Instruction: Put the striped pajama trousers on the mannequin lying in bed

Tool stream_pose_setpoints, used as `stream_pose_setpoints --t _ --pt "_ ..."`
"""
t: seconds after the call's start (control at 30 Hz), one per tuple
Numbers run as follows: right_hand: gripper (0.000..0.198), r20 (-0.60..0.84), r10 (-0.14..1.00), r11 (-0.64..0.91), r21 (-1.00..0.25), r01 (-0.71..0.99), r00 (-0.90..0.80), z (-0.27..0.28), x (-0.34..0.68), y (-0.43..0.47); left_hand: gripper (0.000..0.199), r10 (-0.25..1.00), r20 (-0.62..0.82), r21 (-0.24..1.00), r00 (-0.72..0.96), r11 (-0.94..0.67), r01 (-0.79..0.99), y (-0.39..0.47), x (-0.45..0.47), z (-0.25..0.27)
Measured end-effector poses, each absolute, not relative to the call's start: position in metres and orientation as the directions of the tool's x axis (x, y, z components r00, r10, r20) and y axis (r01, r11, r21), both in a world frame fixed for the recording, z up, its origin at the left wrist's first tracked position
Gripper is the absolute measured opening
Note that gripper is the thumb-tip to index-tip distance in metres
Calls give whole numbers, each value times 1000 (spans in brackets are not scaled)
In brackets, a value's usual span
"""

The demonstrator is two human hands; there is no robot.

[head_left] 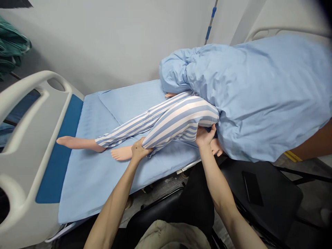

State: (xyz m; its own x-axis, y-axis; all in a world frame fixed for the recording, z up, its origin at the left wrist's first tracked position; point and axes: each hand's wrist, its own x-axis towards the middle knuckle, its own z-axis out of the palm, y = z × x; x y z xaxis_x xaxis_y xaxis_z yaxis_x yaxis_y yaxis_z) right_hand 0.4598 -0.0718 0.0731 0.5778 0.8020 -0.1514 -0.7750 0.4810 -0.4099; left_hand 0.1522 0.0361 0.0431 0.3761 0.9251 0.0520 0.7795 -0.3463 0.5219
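A manikin in blue-and-white striped trousers [178, 116] lies on a bed, its near leg bent at the knee and its far leg stretched out toward the footboard. My left hand [140, 150] is wrapped around the near ankle at the trouser hem, just above the bare foot [121, 153]. Under the raised knee, my right hand [205, 135] grips the leg from below; its thumb points up against the cloth and most fingers are hidden. The other bare foot [81, 143] rests close to the footboard. Beside my right wrist lies a manikin hand [216, 147].
A light blue quilt [259, 93] covers the upper body. The bed's footboard [33, 148] stands at left, and blue sheeting [90, 180] covers the mattress. A black chair [269, 193] with a dark phone-like slab [252, 188] is at right. A pole [210, 24] stands by the wall.
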Motion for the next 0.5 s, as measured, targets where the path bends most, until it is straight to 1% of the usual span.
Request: stream_pose_setpoints --t 0.23,0.4,0.5 --pt "53 -167 823 447 -402 -799 544 74 454 -74 52 906 62 498 419 -392 774 41 143 43" --pt "54 -158 830 428 -433 -793 535 75 452 -76 53 900 51 464 433 -405 788 44 138 42" --pt "55 -167 839 416 -415 -809 517 79 451 -77 53 890 44 457 454 -423 783 44 132 45"
